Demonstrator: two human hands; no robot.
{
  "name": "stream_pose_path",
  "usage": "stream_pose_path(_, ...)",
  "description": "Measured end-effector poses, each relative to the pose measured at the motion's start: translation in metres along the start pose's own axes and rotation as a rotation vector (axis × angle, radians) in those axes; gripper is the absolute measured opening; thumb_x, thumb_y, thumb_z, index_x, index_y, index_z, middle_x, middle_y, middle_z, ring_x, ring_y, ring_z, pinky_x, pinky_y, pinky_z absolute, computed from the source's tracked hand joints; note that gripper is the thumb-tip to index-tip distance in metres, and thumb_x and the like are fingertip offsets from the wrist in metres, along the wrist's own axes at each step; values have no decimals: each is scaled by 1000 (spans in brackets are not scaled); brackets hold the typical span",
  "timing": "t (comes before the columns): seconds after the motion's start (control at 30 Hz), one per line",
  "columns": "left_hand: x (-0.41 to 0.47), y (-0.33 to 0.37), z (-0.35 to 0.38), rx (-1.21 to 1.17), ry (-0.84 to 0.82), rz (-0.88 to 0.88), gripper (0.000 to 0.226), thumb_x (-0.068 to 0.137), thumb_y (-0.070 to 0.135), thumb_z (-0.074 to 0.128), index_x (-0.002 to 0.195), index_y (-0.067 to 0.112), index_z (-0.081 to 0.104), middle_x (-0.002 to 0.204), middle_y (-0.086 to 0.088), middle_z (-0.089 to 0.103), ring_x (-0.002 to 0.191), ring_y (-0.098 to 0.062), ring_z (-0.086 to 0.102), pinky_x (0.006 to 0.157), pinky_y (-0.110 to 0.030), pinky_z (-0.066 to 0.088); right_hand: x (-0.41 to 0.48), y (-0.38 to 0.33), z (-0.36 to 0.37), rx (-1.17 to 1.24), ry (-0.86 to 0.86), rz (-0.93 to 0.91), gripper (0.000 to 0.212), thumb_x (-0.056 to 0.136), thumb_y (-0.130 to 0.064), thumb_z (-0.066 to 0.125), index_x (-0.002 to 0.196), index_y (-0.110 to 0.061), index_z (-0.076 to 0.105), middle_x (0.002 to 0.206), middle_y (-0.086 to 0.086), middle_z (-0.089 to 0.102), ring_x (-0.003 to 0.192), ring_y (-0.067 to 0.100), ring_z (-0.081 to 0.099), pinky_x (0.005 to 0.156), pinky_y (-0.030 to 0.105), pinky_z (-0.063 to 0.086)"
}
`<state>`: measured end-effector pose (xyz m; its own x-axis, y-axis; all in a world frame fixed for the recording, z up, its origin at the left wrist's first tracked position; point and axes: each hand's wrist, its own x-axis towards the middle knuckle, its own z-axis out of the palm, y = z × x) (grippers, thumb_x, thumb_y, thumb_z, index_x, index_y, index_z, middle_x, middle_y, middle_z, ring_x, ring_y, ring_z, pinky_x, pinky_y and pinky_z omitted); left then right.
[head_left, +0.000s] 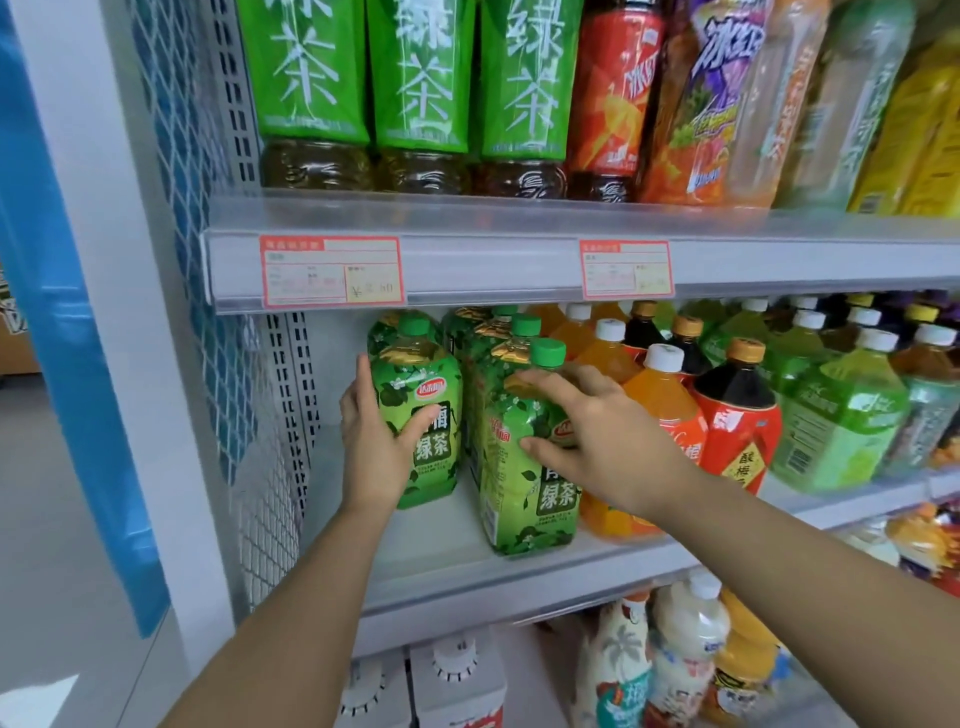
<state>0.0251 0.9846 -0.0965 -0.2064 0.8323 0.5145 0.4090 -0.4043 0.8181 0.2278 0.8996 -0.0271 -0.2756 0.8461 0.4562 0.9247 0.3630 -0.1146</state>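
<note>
Two rows of green-tea bottles with green caps stand at the left end of the middle shelf (441, 556). My left hand (376, 441) grips the front bottle of the left row (426, 395), thumb across its label and fingers round its left side. My right hand (597, 441) holds the front bottle of the right row (524, 499), which stands nearer the shelf's front edge, with fingers over its shoulder and thumb on the label. Both bottles are upright on the shelf.
Orange, dark and green drink bottles (737, 415) fill the shelf to the right. Tall green-tea bottles (421, 78) stand on the shelf above, with price tags (332, 270) on its rail. More bottles and cartons (670, 665) sit below. A perforated side panel (280, 415) closes the left end.
</note>
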Motion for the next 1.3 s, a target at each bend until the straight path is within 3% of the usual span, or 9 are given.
stream_pose_path(0.27, 44, -2, 15, 6, -149, -159, 100, 86, 28, 66, 150, 22, -10, 154, -11, 24, 138, -28, 30, 111, -42, 26, 0, 2, 0, -5, -7, -12, 65, 87, -50, 55, 143, -39, 25, 142, 6, 36, 130, 25, 37, 103, 37, 41)
stream_pose_path(0.37, 42, 15, 23, 79, -107, -244, 97, 89, 21, 64, 149, 23, -13, 153, -14, 18, 135, -36, 31, 107, -47, 30, -1, 2, 1, 10, 6, -13, 64, 87, -48, 56, 143, -39, 26, 143, 7, 35, 131, 27, 36, 104, 39, 40)
stream_pose_path(0.5, -1, 48, 24, 44, 142, -14, 75, 87, 13, 58, 148, 21, 16, 147, -10, 28, 131, -33, 36, 102, -43, 36, -6, 5, -1, 25, -14, -29, 65, 90, -41, 56, 145, -39, 22, 149, 8, 28, 131, 25, 39, 106, 37, 38)
stream_pose_path(0.63, -68, 75, 33, -151, 213, 332, 40, 86, 10, 51, 126, 16, 48, 120, -1, 47, 115, -16, 49, 99, -18, 36, -38, 23, -9, 76, 55, -67, 55, 92, -30, 56, 142, -32, 34, 150, 5, 29, 134, 24, 37, 102, 35, 41)
stream_pose_path(0.77, -127, 102, 69, -224, -18, 575, 24, 87, 13, 48, 108, 17, 59, 104, 7, 56, 98, -17, 57, 86, -35, 47, -101, 63, -28, 62, 65, 28, 30, 89, -24, 57, 118, -19, 61, 113, -2, 64, 103, 16, 60, 84, 37, 52)
stream_pose_path(0.9, -174, 121, 117, -266, -211, 625, 19, 87, 12, 49, 98, 13, 65, 94, 4, 64, 89, -12, 57, 78, -27, 43, -182, 105, -53, -20, -76, 279, 17, 89, -25, 56, 100, -23, 69, 86, -6, 70, 72, 9, 64, 63, 32, 52)
stream_pose_path(1.0, -209, 127, 155, -262, -451, 643, 19, 87, 17, 48, 95, 16, 65, 92, 8, 66, 84, -12, 59, 73, -25, 45, -246, 129, -74, -101, -184, 501, 15, 89, -24, 57, 99, -24, 69, 87, -4, 70, 74, 11, 64, 68, 32, 52)
stream_pose_path(1.23, -271, 119, 220, -238, -747, 680, 21, 85, 24, 47, 91, 18, 67, 84, 9, 67, 74, -11, 60, 68, -20, 40, -352, 144, -106, -143, -446, 939, 25, 86, -39, 59, 110, -30, 64, 90, -16, 62, 82, 6, 58, 83, 27, 49)
stream_pose_path(1.3, -283, 113, 233, -190, -836, 705, 26, 86, 29, 43, 92, 20, 67, 83, 9, 68, 73, -16, 62, 70, -25, 43, -368, 139, -105, -133, -575, 1006, 37, 86, -48, 56, 119, -32, 57, 104, -13, 62, 91, 6, 54, 87, 25, 44)
